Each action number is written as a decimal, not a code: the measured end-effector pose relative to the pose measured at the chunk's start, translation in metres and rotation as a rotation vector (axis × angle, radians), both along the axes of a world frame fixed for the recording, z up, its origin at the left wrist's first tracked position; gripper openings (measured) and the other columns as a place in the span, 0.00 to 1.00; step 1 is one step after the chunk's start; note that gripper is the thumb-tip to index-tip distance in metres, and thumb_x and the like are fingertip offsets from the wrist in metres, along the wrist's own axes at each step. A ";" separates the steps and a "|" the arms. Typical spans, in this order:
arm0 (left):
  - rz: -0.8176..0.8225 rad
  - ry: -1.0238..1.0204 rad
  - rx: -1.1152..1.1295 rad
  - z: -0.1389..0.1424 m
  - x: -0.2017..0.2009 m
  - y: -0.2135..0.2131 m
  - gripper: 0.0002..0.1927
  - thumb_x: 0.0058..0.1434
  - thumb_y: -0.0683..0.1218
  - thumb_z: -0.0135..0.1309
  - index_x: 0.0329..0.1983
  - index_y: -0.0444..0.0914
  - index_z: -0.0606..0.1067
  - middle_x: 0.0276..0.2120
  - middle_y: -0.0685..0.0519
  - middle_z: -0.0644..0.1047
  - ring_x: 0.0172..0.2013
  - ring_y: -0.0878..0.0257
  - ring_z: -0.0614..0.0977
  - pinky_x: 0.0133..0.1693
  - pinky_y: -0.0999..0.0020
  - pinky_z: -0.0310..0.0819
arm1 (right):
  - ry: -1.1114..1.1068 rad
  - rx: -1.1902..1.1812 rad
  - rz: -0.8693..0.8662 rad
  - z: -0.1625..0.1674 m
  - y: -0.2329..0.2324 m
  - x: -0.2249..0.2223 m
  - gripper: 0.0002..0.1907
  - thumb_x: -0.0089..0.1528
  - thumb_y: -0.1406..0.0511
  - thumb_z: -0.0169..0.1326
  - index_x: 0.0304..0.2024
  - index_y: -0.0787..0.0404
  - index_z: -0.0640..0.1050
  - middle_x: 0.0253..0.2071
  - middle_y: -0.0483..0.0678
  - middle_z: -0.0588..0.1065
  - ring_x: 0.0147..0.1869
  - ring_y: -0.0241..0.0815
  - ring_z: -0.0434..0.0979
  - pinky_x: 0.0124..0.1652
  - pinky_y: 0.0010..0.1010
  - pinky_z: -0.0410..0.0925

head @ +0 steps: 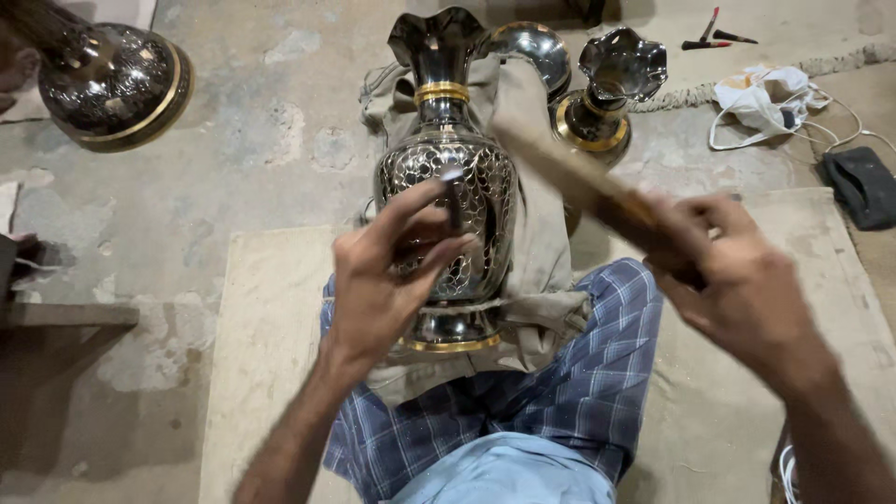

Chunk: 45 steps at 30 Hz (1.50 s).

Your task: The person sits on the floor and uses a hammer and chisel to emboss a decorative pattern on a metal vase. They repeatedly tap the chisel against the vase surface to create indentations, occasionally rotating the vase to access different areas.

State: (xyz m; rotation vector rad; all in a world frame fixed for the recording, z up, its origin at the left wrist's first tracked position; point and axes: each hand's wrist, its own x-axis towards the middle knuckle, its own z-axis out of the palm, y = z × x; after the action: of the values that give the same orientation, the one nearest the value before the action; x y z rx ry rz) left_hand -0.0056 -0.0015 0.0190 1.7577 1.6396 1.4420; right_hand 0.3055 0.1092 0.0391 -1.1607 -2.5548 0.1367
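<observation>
Far left, a big dark vase [112,84] with a gold band lies on its side on the concrete floor [261,140]. Now the middle: the left hand [383,271] pinches a thin metal chisel [454,198] between thumb and fingers, its tip set against the belly of the vase [448,187] propped on a cloth [537,243] across the lap. Moving right, the right hand [737,280] is wrapped tight round a wooden mallet [569,173], blurred above the chisel.

What might go wrong? I'd say a glancing blow could skid the chisel across the polished metal and scar the pattern, or catch the fingers pinching it so close. The vase rests only on cloth and legs, so it could roll.

The vase itself: dark and glossy, fluted mouth, gold rings at neck and foot, silvery leaf-like engraving over the body. Behind it to the right, two more pieces [611,89] stand on the floor.
</observation>
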 end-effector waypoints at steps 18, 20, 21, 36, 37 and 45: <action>-0.154 0.341 -0.330 0.036 0.004 0.034 0.24 0.62 0.46 0.57 0.63 0.52 0.74 0.41 0.55 0.86 0.32 0.67 0.87 0.34 0.68 0.88 | 0.948 -0.425 0.032 -0.067 0.001 0.017 0.28 0.66 0.66 0.61 0.67 0.43 0.69 0.49 0.45 0.76 0.52 0.36 0.79 0.45 0.26 0.78; -0.164 0.379 -0.314 0.035 0.004 0.034 0.23 0.64 0.47 0.56 0.63 0.52 0.74 0.40 0.54 0.86 0.30 0.67 0.86 0.32 0.71 0.88 | 0.481 -0.036 -0.021 -0.066 0.000 0.020 0.33 0.63 0.69 0.65 0.69 0.50 0.69 0.45 0.47 0.79 0.43 0.39 0.79 0.41 0.33 0.76; -0.181 0.407 -0.289 0.035 0.004 0.035 0.23 0.64 0.47 0.56 0.63 0.51 0.74 0.41 0.54 0.85 0.29 0.68 0.86 0.30 0.72 0.87 | 0.243 0.155 -0.045 -0.065 -0.001 0.021 0.36 0.62 0.71 0.67 0.71 0.54 0.69 0.43 0.49 0.80 0.38 0.41 0.79 0.38 0.37 0.76; -0.432 0.672 -0.318 0.044 0.001 0.052 0.24 0.69 0.38 0.48 0.65 0.52 0.72 0.38 0.52 0.85 0.17 0.73 0.76 0.16 0.79 0.76 | 0.647 -0.035 -0.162 -0.142 -0.034 0.024 0.35 0.59 0.72 0.65 0.67 0.64 0.67 0.35 0.49 0.76 0.31 0.33 0.72 0.35 0.26 0.69; -0.416 0.666 -0.291 0.044 0.001 0.052 0.24 0.67 0.38 0.50 0.65 0.52 0.73 0.39 0.52 0.85 0.18 0.74 0.76 0.16 0.78 0.75 | 0.743 -0.106 -0.129 -0.144 -0.035 0.023 0.30 0.62 0.72 0.63 0.64 0.61 0.68 0.38 0.50 0.76 0.35 0.33 0.74 0.37 0.24 0.71; -0.388 0.671 -0.342 0.044 -0.002 0.054 0.24 0.67 0.39 0.50 0.63 0.54 0.73 0.46 0.51 0.83 0.15 0.72 0.76 0.15 0.76 0.77 | 0.142 -0.085 -0.094 -0.146 -0.024 0.030 0.38 0.53 0.71 0.65 0.67 0.59 0.70 0.46 0.55 0.81 0.29 0.42 0.79 0.31 0.31 0.75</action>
State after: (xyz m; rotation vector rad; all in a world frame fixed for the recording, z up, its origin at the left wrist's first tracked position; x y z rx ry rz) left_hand -0.0078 0.0528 0.0627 2.3066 1.5626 0.3816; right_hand 0.3356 0.0848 -0.1070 -1.2524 -2.3876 0.2971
